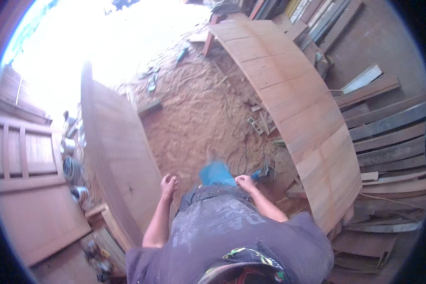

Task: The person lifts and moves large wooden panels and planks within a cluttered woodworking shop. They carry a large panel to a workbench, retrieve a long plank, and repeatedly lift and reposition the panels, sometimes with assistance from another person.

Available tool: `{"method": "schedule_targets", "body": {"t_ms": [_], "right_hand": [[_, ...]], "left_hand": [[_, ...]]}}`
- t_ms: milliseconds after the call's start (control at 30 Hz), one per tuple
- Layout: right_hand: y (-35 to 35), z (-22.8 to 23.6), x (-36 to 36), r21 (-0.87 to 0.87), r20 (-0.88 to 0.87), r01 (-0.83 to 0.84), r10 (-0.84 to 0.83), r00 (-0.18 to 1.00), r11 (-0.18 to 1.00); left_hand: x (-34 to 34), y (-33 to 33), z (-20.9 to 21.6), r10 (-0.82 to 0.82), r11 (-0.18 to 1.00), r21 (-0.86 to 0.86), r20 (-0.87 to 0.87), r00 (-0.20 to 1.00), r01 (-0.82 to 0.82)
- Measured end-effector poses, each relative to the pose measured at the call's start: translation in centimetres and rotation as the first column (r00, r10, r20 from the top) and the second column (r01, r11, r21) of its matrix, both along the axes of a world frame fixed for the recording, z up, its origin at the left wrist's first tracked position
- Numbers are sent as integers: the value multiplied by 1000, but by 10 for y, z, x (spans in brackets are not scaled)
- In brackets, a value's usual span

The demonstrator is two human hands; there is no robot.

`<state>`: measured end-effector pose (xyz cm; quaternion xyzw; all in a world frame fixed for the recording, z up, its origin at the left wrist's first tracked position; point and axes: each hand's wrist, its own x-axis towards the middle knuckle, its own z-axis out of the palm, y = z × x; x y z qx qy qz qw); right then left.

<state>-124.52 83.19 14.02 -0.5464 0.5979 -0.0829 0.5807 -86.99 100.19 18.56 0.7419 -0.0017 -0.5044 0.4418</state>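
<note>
My left hand (169, 183) is held in front of me with its fingers curled in, and nothing shows in it. It is beside the near edge of a large wooden panel (125, 142) that stands tilted on my left. My right hand (244, 182) is also closed, next to the blue cloth (217, 174) over my leg, with nothing visible in its fingers. To my right stretches a long, wide board (293, 102) of joined reddish planks, apart from both hands. Its far end rests on a wooden support (209, 43).
Sawdust (194, 128) covers the ground between the panels, with a wood block (149, 108), a power strip (255, 126) and cords lying on it. Stacked planks (388, 146) line the right side. A panelled door (33, 203) and several cans (67, 146) are at left.
</note>
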Motion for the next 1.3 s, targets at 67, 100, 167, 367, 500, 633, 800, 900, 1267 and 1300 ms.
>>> {"method": "schedule_targets", "body": {"t_ms": [67, 100, 167, 367, 500, 633, 800, 900, 1267, 1300], "right_hand": [[-49, -42, -16, -225, -173, -158, 120, 978, 962], [-63, -40, 0, -127, -196, -164, 137, 971, 978], [-140, -31, 46, 41, -232, -167, 172, 957, 985], [-360, 12, 148, -208, -1, -153, 156, 988, 966], [-452, 55, 220, -204, 129, -35, 62, 990, 978], [-486, 56, 282, -108, 238, 47, -20, 971, 993], [-474, 0, 292, 204, 85, 56, -74, 994, 977], [-491, -28, 320, -155, -62, -185, 178, 982, 970], [-697, 46, 524, -106, 309, 49, -14, 951, 993], [-711, 41, 544, -61, 304, 38, -18, 953, 997]], "left_hand": [[-1, -54, 9, 112, 993, -31, -130, 985, -117], [8, -45, 0, 197, 979, -28, -153, 968, -204], [31, -47, -19, 352, 928, -52, -195, 915, -368], [47, -62, -85, 454, 879, 274, -235, 860, -389], [85, -116, -100, 157, 964, 231, -95, 983, -132], [144, -196, -122, 67, 982, 176, -1, 998, -65], [241, -349, -110, 247, 953, 233, -216, 945, -195], [324, -437, -119, 135, 988, 108, -217, 967, -114], [493, -757, 11, -77, 985, -159, -98, 992, 60], [505, -768, 8, -92, 985, -155, -96, 991, 77]]}}
